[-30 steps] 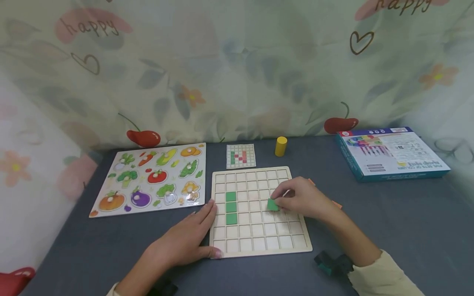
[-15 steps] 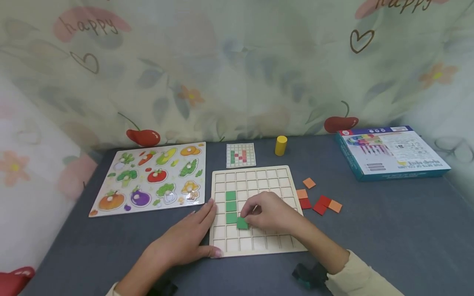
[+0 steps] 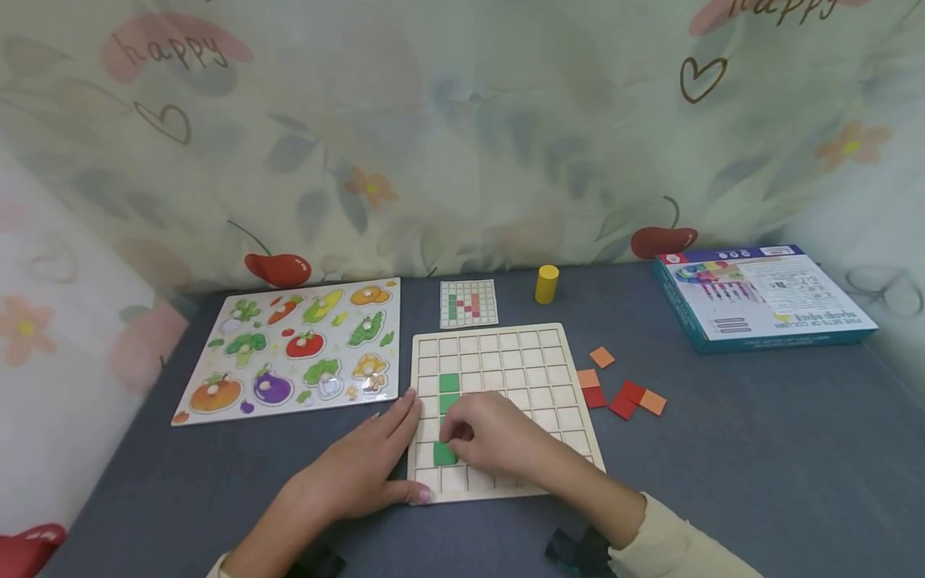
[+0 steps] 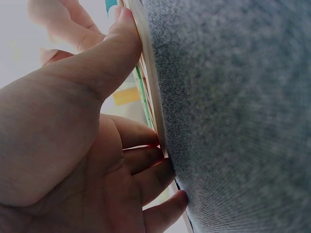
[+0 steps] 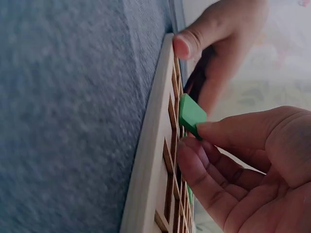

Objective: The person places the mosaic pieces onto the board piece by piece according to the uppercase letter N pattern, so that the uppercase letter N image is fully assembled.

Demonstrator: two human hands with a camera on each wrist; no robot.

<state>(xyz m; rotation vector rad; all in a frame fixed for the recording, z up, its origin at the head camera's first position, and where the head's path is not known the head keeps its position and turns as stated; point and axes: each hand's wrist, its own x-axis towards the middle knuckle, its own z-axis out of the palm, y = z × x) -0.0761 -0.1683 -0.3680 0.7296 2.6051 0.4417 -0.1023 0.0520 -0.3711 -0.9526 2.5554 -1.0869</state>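
A pale wooden grid board point(image 3: 499, 482) lies on the dark cloth, green square tiles point(image 3: 450, 383) set in one column of its cells. My right hand point(image 3: 499, 437) pinches another green tile point(image 3: 444, 454) between thumb and fingers, low over the cell below that column. In the right wrist view this tile point(image 5: 192, 115) tilts at the board's surface. My left hand point(image 3: 361, 466) rests along the board's left edge with fingers straight, thumb at the near corner. The left wrist view has these fingertips point(image 4: 163, 170) against the board's side. Part of the green column is hidden behind my right hand.
Several red point(image 3: 623, 405) and orange tiles point(image 3: 602, 357) lie right of the board. Behind it are a small pattern card point(image 3: 468, 304) and a yellow cylinder point(image 3: 547, 284). A vegetable puzzle point(image 3: 289, 353) lies at left, a flat box point(image 3: 766, 301) at back right.
My right hand has carried the green tile leftward and toward me across the board, to below the green column. The red and orange tiles have come into view. My left hand has stayed put.
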